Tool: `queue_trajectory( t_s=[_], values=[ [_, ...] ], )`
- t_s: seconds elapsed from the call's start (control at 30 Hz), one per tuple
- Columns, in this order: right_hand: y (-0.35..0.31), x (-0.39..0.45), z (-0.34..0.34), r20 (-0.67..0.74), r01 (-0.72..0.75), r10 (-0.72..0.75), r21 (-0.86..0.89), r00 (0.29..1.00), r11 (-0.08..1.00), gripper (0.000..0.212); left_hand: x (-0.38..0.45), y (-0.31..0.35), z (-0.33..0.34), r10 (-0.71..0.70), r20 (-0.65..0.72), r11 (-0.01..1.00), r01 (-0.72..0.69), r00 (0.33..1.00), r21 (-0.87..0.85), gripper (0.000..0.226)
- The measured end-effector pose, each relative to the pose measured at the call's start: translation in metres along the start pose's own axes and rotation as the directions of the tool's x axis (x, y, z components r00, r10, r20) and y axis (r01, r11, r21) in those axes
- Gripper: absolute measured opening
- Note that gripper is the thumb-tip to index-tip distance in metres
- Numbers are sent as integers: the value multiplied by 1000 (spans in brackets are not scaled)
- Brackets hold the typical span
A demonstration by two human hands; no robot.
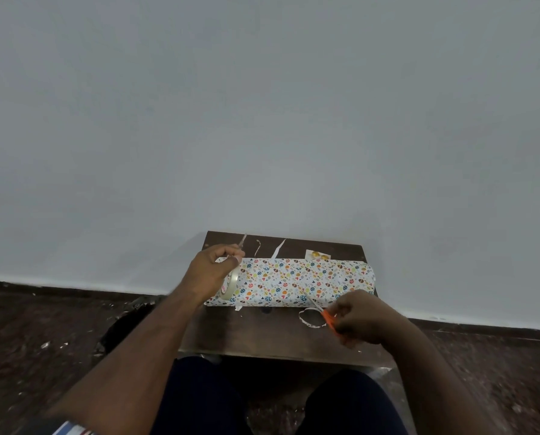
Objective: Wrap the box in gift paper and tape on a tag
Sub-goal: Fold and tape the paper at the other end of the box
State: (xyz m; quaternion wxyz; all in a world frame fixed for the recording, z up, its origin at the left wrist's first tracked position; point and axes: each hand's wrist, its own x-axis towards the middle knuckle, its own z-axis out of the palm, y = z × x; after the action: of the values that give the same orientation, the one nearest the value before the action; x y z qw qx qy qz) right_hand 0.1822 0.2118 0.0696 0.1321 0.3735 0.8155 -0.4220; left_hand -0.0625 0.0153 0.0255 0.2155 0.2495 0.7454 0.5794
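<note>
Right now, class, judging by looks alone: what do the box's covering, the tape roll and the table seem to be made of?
Wrapped box: printed paper with a matte look, creased at its ends. Tape roll: clear, glossy plastic film, since the pattern shows through it. Table: dark brown, probably wood or laminate; a faint sheen, the grain too blurred to tell.

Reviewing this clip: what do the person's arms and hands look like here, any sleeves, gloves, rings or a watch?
Both forearms are bare to past the elbow. The left hand and right hand wear no gloves, and no watch or ring shows. At the bottom left edge, a striped sleeve hem in white, blue and red covers the left upper arm. The right arm's sleeve is out of view.
</note>
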Motion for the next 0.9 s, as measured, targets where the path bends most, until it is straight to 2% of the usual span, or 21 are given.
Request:
queue_trajectory(
  t_s=[0.07, 0.13, 0.37, 0.53, 0.9],
  values=[
    [-20, -5, 2, 0, 95, -96, 187, 995, 978, 31, -1, 0, 0, 6, 3, 1000, -6, 1000, 2, 15],
    [-40, 0, 5, 7, 171, -179, 262, 984, 950, 34, -1, -1, -1, 9, 2, 1000, -9, 1000, 6, 15],
    [-93, 33, 1, 5, 303, -303, -10, 953, 953, 35, 0, 2, -5, 39, 11, 998, -39, 999, 52, 13],
    [-115, 47, -7, 92, 344, -331, -226, 939, 911, 45, -1, 1, -6, 38, 13, 999, -38, 999, 36, 14],
    [-131, 60, -7, 150, 436, -412, -400, 899, 806, 50, -1, 3, -6, 12, 25, 999, -13, 1000, 37, 10]
  ],
)
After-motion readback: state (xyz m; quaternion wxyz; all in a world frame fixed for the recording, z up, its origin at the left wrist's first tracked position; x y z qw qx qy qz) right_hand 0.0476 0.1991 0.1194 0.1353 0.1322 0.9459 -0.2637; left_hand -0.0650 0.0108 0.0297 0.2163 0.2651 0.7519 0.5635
